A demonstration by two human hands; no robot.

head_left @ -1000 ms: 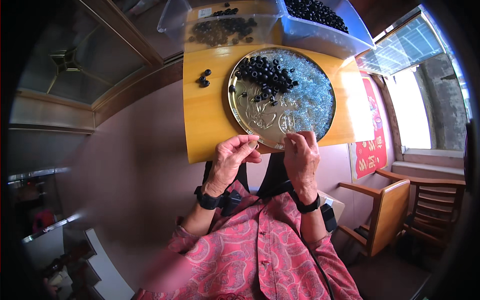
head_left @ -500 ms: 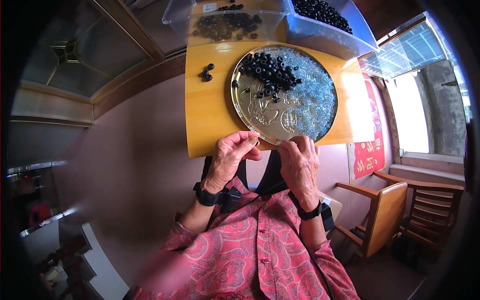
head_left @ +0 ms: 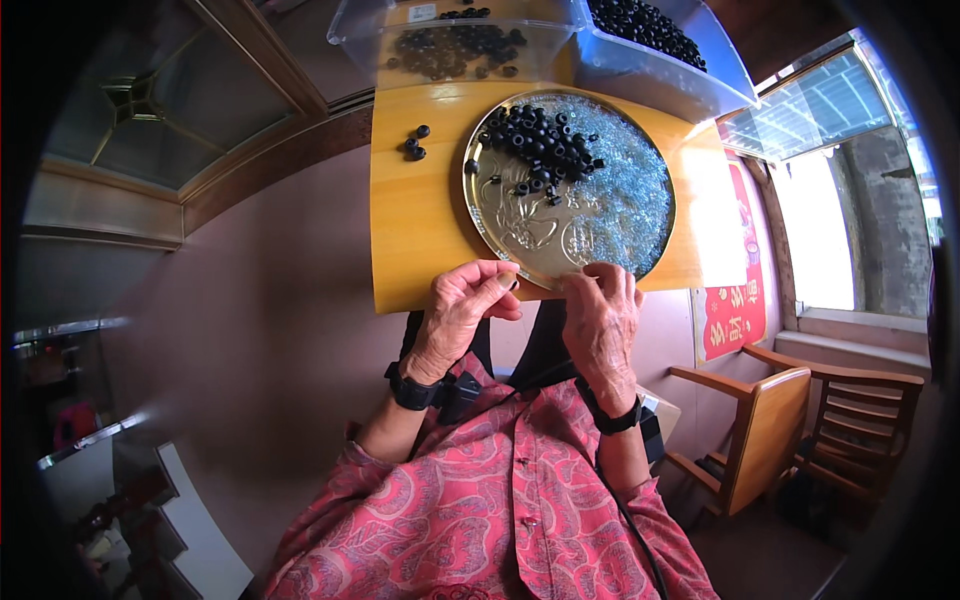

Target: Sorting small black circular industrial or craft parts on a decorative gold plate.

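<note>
A round metal tray (head_left: 545,255) with embossed patterns lies on the yellow wooden table. Black beads (head_left: 540,145) are heaped toward its far left, and a spread of small clear bluish pieces (head_left: 630,190) covers its right side. Just off the tray's near rim, my left hand (head_left: 465,305) is closed in a pinch, with a small black bead (head_left: 514,284) partly showing at the fingertips. My right hand (head_left: 602,320) is at the tray's near right rim, fingers drawn together and bent down. Whatever its fingertips hold is hidden.
Three loose black beads (head_left: 415,148) lie on the table (head_left: 415,230) left of the tray. Behind it stand two clear plastic bins (head_left: 545,45) (head_left: 660,75) with black beads inside. Wooden chairs (head_left: 770,440) stand at the right, below a window (head_left: 820,230).
My right hand has shifted slightly up over the tray's near rim, its fingers changing their bend. My left hand keeps its pinch in nearly the same place.
</note>
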